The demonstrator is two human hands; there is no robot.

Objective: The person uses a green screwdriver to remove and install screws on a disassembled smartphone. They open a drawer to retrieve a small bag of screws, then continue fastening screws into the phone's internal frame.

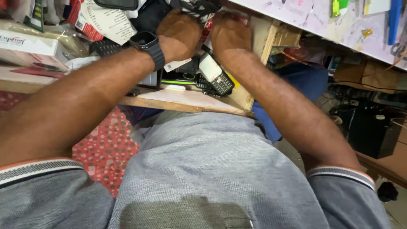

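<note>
Both my hands reach down into an open wooden drawer (pixel 186 104) packed with small electronics. My left hand (pixel 178 34), with a black smartwatch (pixel 146 41) on its wrist, sits knuckles up over the clutter. Close beside it to the right is my right hand (pixel 231 36). The fingers of both are curled down out of sight under a dark striped object (pixel 199 6) at the top edge; I cannot tell whether either hand grips it. A black-and-white keypad phone (pixel 214 76) lies in the drawer just below the hands.
White cardboard boxes (pixel 29 46) and printed paper packets (pixel 106 21) are stacked at the left. A red dotted cloth (pixel 106 148) lies under the left arm. At the right are a blue cloth (pixel 305 80), black bags (pixel 364 127) with cables and a white board (pixel 322 21).
</note>
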